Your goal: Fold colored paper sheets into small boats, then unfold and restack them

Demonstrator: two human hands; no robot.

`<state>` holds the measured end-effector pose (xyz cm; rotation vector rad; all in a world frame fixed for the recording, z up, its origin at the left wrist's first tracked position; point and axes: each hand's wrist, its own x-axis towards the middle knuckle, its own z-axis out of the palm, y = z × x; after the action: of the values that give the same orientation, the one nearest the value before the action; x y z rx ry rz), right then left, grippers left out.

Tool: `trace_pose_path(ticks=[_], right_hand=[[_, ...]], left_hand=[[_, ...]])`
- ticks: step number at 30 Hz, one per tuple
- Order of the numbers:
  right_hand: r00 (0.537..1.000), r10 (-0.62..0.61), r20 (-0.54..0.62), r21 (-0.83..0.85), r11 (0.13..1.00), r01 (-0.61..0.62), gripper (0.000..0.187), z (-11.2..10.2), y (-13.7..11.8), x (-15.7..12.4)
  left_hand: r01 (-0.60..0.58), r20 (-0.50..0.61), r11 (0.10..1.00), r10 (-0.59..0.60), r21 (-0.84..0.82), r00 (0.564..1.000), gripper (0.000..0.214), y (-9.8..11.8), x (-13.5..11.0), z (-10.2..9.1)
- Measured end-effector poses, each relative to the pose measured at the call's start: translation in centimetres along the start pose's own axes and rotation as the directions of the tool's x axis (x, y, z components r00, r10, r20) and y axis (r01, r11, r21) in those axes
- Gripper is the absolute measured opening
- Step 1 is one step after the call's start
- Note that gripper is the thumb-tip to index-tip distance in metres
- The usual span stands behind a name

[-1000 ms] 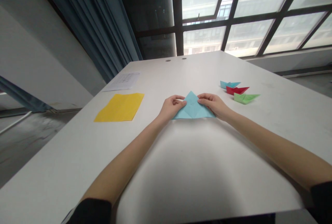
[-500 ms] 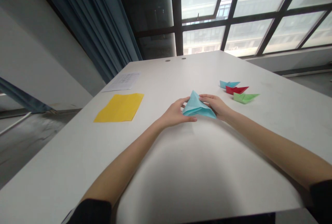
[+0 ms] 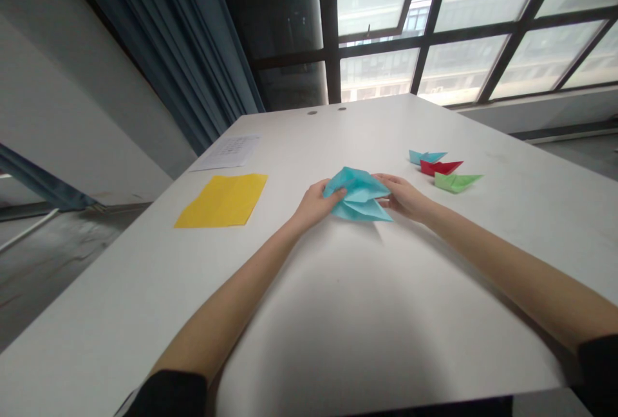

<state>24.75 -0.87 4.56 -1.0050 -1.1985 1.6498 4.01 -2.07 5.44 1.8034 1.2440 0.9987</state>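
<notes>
A light blue sheet of folded paper is lifted a little off the white table in the middle of the view, its layers pulled apart. My left hand pinches its left side with fingers closed on the paper. My right hand grips its right side, fingers partly hidden behind the paper.
A yellow paper sheet lies flat at the left, with a white printed page beyond it. Three folded paper boats, blue, red and green, sit at the right. Windows and a blue curtain stand behind the table.
The blue paper lay flat as a triangle a second ago. Both hands have raised it and spread its layers open, so it now looks puffed and wider.
</notes>
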Motion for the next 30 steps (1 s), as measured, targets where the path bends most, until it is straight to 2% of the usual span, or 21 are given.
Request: trace_pose_path(ticks=[3, 6, 12, 15, 18, 21, 24, 26, 28, 30], right_hand=[[0.996, 0.05, 0.07, -0.017, 0.999, -0.049, 0.03, 0.0, 0.0, -0.1], [0.996, 0.077, 0.051, -0.025, 0.997, -0.076, 0.034, 0.0, 0.4, -0.1], [0.998, 0.018, 0.058, -0.125, 0.992, -0.011, 0.051, -0.6, 0.9, 0.6], [1.0, -0.02, 0.01, -0.262, 0.965, 0.022, 0.059, -1.0, 0.9, 0.7], [0.988, -0.151, 0.024, -0.524, 0.84, 0.141, 0.059, -0.9, 0.8, 0.4], [0.941, -0.323, 0.103, -0.755, 0.59, 0.285, 0.063, -0.5, 0.7, 0.0], [0.87, -0.467, 0.161, -0.859, 0.368, 0.356, 0.051, 0.0, 0.6, -0.4], [0.844, -0.517, 0.143, -0.887, 0.311, 0.341, 0.035, 0.0, 0.5, -0.5], [0.841, -0.532, 0.097, -0.895, 0.323, 0.308, 0.026, -0.1, 0.4, -0.6], [0.843, -0.532, 0.086, -0.885, 0.348, 0.31, 0.028, -0.2, 0.3, -0.7]], left_hand=[[0.054, -0.048, 0.998, -0.055, -0.032, 0.997, 0.03, -0.7, 0.3, 0.0], [0.059, -0.065, 0.997, -0.062, -0.059, 0.996, 0.026, -1.1, 0.5, 0.0], [0.101, -0.15, 0.994, -0.108, -0.052, 0.983, 0.025, -1.8, 0.9, 0.0], [0.132, -0.18, 0.988, -0.144, -0.08, 0.973, 0.026, -2.2, 1.1, 0.0], [0.154, -0.191, 0.98, -0.176, -0.122, 0.966, 0.026, -2.5, 1.1, 0.0], [0.17, -0.185, 0.975, -0.195, -0.143, 0.963, 0.029, -2.7, 1.1, 0.1], [0.179, -0.171, 0.976, -0.199, -0.125, 0.965, 0.034, -2.7, 1.1, 0.1], [0.172, -0.171, 0.98, -0.188, -0.103, 0.967, 0.038, -2.7, 1.1, 0.0], [0.164, -0.174, 0.982, -0.177, -0.089, 0.969, 0.042, -2.7, 1.0, -0.1], [0.164, -0.178, 0.982, -0.178, -0.09, 0.968, 0.044, -2.7, 1.0, -0.1]])
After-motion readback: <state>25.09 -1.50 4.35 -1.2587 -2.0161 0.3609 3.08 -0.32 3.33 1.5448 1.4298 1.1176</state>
